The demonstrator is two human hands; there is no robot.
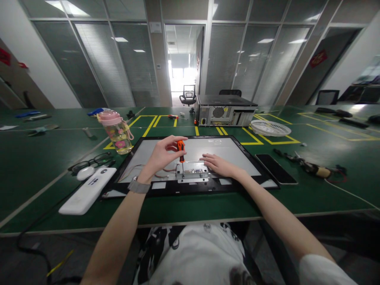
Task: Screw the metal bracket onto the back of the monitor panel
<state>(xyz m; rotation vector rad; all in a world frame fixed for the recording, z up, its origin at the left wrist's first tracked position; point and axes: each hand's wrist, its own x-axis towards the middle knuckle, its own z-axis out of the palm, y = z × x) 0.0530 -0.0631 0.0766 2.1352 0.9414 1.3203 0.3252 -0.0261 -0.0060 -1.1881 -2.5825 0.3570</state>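
An orange and black screwdriver (181, 149) stands nearly upright in my left hand (164, 152), its handle gripped between thumb and fingers. Its shaft reaches down to a metal bracket with a circuit board (192, 173), though I cannot make out whether the tip sits in a screw. Beneath lies a flat display panel (237, 154) with a black frame, back side up. My right hand (219, 164) rests with fingers stretched out on the panel, beside the right end of the bracket. Thin wires (164, 174) run left from the board.
On the left are a pink-lidded bottle (116, 132), glasses (92, 161) and a white power bank (88, 192). A black phone (276, 169) and a cable bundle (314, 169) lie right. Behind the panel stand a computer case (226, 111) and a white basket (270, 128).
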